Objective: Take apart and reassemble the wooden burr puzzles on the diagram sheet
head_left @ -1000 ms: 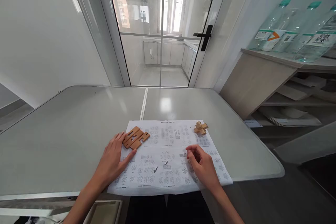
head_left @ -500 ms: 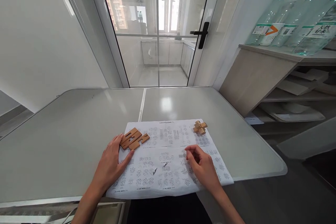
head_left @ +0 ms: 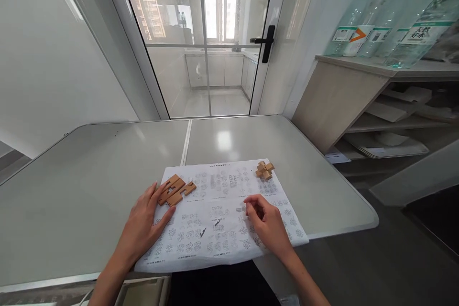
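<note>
A white printed sheet of diagrams (head_left: 222, 217) lies on the grey table (head_left: 89, 181). Flat notched wooden puzzle pieces (head_left: 174, 189) sit on its upper left corner. My left hand (head_left: 143, 224) rests flat with fingers stretched out, fingertips touching those pieces. A small assembled wooden cross puzzle (head_left: 264, 170) stands at the sheet's upper right. My right hand (head_left: 267, 224) rests on the sheet's right half, fingers curled with thumb and forefinger pinched together; nothing nameable shows in them.
A glass door (head_left: 201, 38) with a black handle (head_left: 265, 43) stands behind the table. A wooden shelf unit (head_left: 358, 100) at the right carries several plastic water bottles (head_left: 380, 24) on top and papers on its shelves.
Both hands keep their poses on the sheet. The view has shifted, so everything appears slightly further left and the left hand a little lower.
</note>
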`<state>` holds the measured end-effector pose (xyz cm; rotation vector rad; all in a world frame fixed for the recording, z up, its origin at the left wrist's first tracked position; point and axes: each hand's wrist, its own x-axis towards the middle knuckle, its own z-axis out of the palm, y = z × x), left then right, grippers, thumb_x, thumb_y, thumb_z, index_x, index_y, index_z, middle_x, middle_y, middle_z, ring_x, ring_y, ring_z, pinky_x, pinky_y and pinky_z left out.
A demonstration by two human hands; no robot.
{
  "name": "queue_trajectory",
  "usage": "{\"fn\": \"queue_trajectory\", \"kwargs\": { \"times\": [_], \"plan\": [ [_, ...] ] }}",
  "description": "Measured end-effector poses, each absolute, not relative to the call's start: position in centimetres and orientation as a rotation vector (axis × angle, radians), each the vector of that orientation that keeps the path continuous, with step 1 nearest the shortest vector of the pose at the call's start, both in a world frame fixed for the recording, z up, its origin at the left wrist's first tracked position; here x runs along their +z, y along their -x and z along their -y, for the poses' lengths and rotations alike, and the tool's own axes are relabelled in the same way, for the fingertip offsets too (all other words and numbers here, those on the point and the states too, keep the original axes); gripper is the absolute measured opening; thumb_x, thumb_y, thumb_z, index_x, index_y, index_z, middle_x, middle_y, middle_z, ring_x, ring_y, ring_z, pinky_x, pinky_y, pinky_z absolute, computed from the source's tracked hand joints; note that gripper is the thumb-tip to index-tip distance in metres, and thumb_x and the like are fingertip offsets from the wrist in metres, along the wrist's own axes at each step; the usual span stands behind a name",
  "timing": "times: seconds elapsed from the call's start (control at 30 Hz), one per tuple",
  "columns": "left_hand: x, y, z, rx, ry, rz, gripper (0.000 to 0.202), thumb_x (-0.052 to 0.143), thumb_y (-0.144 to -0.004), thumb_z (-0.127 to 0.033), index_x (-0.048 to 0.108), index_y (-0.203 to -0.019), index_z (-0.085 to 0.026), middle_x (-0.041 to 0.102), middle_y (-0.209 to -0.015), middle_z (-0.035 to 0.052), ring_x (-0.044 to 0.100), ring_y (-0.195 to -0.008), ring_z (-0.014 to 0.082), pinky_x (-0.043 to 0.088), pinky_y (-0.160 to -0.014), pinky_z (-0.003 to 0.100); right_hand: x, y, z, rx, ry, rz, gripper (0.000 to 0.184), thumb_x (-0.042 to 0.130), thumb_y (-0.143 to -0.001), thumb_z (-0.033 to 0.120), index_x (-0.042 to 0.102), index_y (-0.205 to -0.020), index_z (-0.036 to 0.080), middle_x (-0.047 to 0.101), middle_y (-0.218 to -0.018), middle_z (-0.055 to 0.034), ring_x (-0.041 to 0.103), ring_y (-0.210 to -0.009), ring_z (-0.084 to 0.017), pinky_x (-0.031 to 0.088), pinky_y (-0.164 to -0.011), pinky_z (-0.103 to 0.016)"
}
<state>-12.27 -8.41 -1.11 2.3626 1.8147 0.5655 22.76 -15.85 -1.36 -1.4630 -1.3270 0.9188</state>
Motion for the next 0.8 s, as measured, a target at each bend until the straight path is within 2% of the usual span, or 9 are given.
{"fn": "queue_trajectory", "kwargs": {
  "times": [0.43, 0.8],
  "plan": [
    [-0.82, 12.15, 8.65, 0.594, -2.314, -1.818, 0.078, 0.051, -0.099, -0.065, 0.035, -0.161, -0.021, 0.044, -0.167, 0.017, 0.041, -0.155, 0.04, 0.037, -0.125, 0.062, -1.46, -22.59, 15.99, 0.893, 1.471, 1.346, 0.034, 0.052, -0.104, 0.05, 0.069, -0.099, 0.022, 0.064, -0.076, -0.0021, 0.054, -0.062, -0.02, 0.043, -0.058, -0.03],
    [-0.89, 12.1, 8.67, 0.606, -2.275, -1.817, 0.077, 0.054, -0.099, -0.063, 0.034, -0.162, -0.024, 0.043, -0.168, 0.0143, 0.043, -0.153, 0.0398, 0.039, -0.124, 0.062, -1.73, -22.45, 16.22, 0.891, 1.516, 1.336, 0.034, 0.052, -0.106, 0.05, 0.07, -0.101, 0.022, 0.064, -0.078, -0.0025, 0.054, -0.065, -0.019, 0.044, -0.059, -0.029]
  ]
}}
